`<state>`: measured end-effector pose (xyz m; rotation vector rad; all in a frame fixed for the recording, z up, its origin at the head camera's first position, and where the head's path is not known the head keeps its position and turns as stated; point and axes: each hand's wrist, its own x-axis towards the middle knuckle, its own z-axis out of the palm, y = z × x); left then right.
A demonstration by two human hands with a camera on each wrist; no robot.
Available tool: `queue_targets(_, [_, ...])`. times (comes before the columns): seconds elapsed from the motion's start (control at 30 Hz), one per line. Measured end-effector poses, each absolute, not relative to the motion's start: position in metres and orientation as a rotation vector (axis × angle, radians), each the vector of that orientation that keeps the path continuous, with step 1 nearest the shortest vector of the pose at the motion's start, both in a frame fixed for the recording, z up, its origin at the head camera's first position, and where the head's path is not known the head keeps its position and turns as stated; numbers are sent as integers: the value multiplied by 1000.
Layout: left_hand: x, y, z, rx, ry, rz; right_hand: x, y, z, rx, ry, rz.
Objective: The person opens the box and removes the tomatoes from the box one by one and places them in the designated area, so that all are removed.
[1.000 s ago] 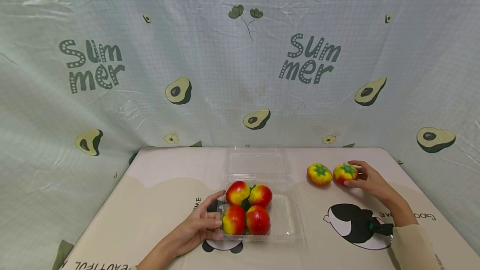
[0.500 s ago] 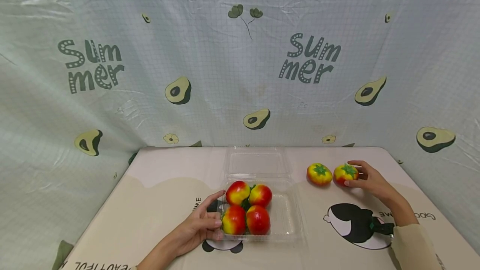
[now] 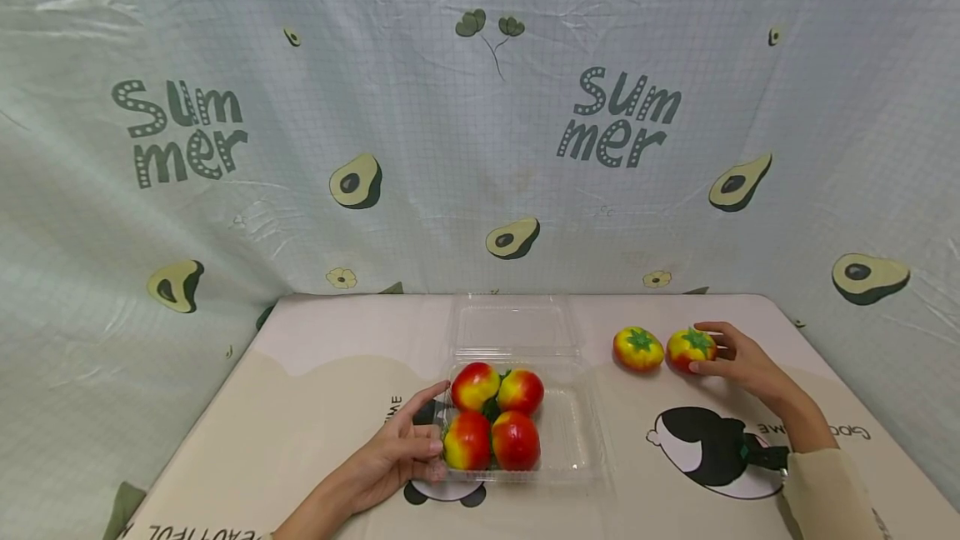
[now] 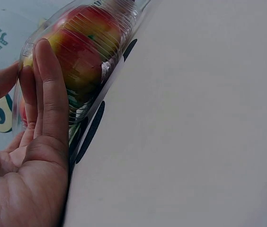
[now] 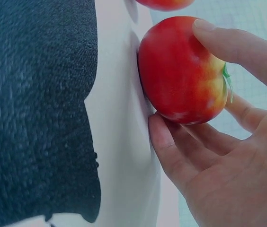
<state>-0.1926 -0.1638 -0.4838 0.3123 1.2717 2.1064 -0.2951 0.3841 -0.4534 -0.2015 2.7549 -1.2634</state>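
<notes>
A clear plastic clamshell box point(image 3: 570, 448) stands mid-table with its lid point(image 3: 513, 327) folded back. Several red-and-yellow toy fruits point(image 3: 474, 387) fill its left part. My left hand point(image 3: 393, 452) rests against the box's left side, its fingers point(image 4: 53, 99) mostly straight along the wall. On the right, my right hand point(image 3: 742, 361) holds another toy fruit point(image 3: 688, 347) with a green leafy top. In the right wrist view, the thumb point(image 5: 237, 45) lies on one side of that fruit and the fingers point(image 5: 166, 142) bend round the opposite side.
A similar toy fruit point(image 3: 637, 350) sits just left of the held one. The tabletop point(image 3: 322, 415) has printed cartoon figures and lettering. A pale curtain point(image 3: 420, 107) with avocado prints hangs behind the table.
</notes>
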Motion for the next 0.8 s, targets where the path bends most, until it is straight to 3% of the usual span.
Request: queue_targets(0.8, [-193,-165,-486,357,1267,2109,-292,386,-443,-252,2797,-1265])
